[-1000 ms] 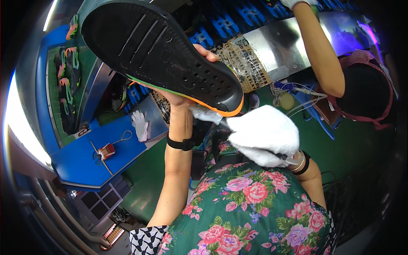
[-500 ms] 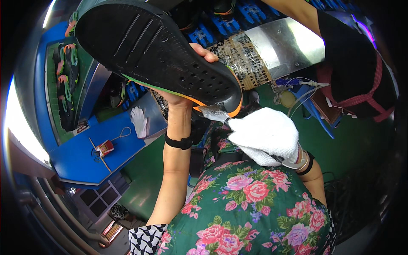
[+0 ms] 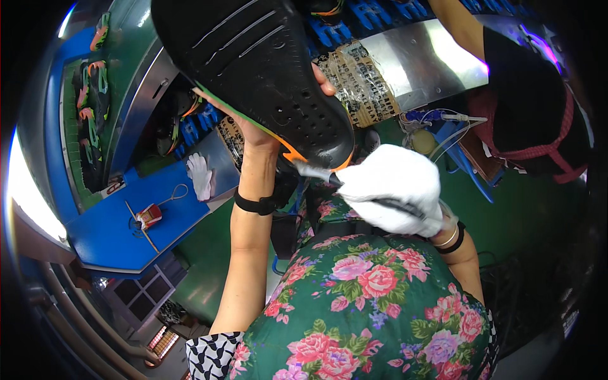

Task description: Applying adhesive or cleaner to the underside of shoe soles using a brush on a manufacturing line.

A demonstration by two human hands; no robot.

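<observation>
My left hand (image 3: 257,134) is closed around a large shoe (image 3: 253,69), with its black underside turned up toward me. Long grooves mark the forefoot and a cluster of small holes the heel; orange and green show along the edge. My right hand (image 3: 394,190), in a white knitted glove, grips a tool with a flat grey head (image 3: 313,171) and a dark handle. That head meets the orange edge at the heel; blur hides whether it is a brush or a scraper. The gloved fingers are partly hidden.
A metal ledge with a taped section (image 3: 358,82) runs behind the shoe, beside blue racks (image 3: 373,16). At left, a blue table (image 3: 107,237) bears a white glove (image 3: 199,177) and a small red item (image 3: 149,217). Another person (image 3: 525,95) stands at right.
The shoe has shifted right and slightly up in view. The tool's head has moved a little left and down along the heel edge, and my gloved hand has turned slightly.
</observation>
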